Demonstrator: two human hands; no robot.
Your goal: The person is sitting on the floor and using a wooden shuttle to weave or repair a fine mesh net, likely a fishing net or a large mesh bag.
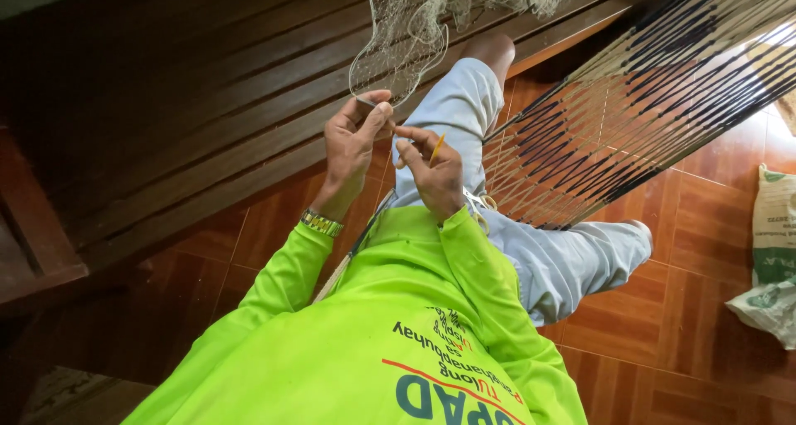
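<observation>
A fine clear mesh net (400, 39) hangs down in front of me from a bunched pale mass at the top. My left hand (352, 143), with a metal watch on its wrist, pinches the net's lower edge between thumb and fingers. My right hand (431, 174) is just beside it and holds a thin yellow netting needle (437, 148), with its forefinger reaching toward the left thumb. Both arms are in bright yellow-green sleeves. My legs, in pale trousers (464, 110), lie stretched out under the hands.
Dark wooden slats (191, 102) fill the left and upper side. A corded hammock (647, 102) of black and cream strings stretches across the upper right. Orange floor tiles (663, 325) lie below it, and a white sack (771, 259) sits at the right edge.
</observation>
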